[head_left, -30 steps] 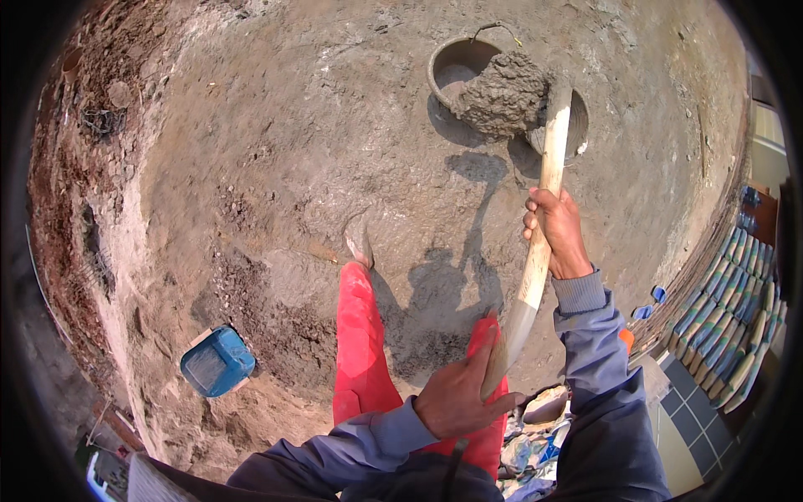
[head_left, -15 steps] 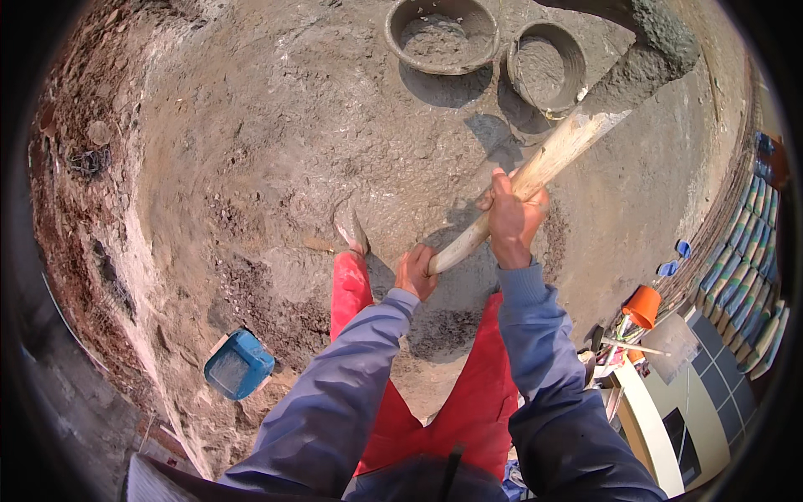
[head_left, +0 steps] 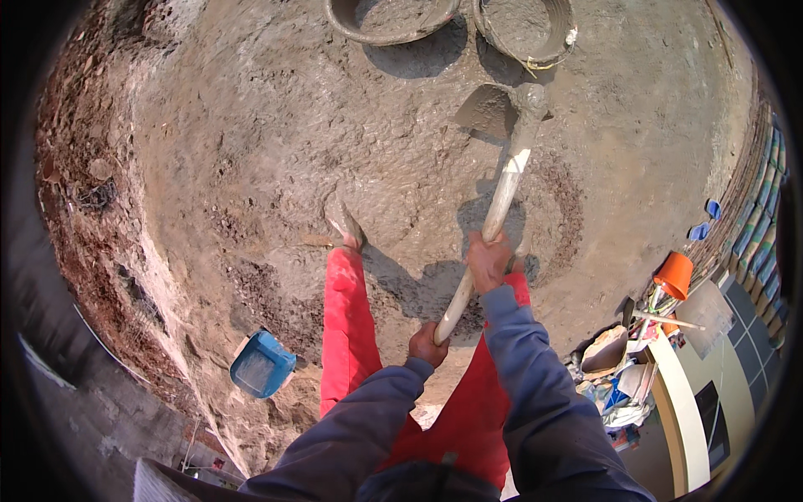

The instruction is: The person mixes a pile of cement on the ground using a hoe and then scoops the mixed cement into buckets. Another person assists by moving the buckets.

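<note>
A long wooden-handled hoe point(head_left: 502, 201) slants from near my legs up toward the far side. My left hand point(head_left: 429, 345) is closed round the butt end of the handle. Farther up, my right hand point(head_left: 488, 259) wraps the middle of it. The hoe's wide blade point(head_left: 488, 112), coated in grey mortar, is low over the wet grey mortar point(head_left: 393, 176) spread on the ground; whether it touches, I cannot tell. Just beyond the blade stand a wide black basin point(head_left: 368, 38) and a black bucket point(head_left: 562, 21), both holding wet mortar.
A blue plastic container point(head_left: 263, 365) lies left of my legs. To the right are an orange bucket point(head_left: 672, 276), blue slippers point(head_left: 699, 232), stacked bags point(head_left: 757, 238) and a heap of tools and cloths. Reddish rubble point(head_left: 92, 159) lines the left side.
The hoe blade has come down and left from its raised spot at the upper right. Both hands have moved nearer my body, still gripping the handle. The view has shifted too.
</note>
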Available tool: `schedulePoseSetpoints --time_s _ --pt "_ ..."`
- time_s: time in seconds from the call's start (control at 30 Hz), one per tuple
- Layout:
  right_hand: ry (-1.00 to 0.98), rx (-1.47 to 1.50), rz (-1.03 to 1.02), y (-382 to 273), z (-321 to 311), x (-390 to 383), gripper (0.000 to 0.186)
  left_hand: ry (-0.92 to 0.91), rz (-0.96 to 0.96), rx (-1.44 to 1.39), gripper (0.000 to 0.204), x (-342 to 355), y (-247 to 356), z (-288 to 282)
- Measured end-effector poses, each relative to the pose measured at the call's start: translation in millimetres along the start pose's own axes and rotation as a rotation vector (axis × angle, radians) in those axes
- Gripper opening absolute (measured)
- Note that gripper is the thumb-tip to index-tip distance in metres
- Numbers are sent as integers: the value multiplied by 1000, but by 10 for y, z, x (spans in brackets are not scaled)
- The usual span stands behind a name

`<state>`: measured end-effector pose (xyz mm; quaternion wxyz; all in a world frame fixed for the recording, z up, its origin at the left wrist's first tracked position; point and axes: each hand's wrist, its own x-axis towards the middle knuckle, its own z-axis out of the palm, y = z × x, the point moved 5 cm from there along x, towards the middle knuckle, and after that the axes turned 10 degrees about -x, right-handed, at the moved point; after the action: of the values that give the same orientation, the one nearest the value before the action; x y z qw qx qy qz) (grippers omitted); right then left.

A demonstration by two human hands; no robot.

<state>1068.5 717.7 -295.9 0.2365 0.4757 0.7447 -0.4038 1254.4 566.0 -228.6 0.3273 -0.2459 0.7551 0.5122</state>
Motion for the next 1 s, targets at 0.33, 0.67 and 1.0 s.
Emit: schedulePoseSetpoints --time_s 0.33,0.67,1.0 --pt "13 -157 -131 -891 1353 1013 40 54 -107 -94 20 1633 -377 -349" --pt "81 -746 -424 -634 1120 367 29 -43 -437 -491 34 257 -275 235" --pt "-500 -1090 -121 681 1016 -416 30 -118 -768 -527 34 -1206 164 171"
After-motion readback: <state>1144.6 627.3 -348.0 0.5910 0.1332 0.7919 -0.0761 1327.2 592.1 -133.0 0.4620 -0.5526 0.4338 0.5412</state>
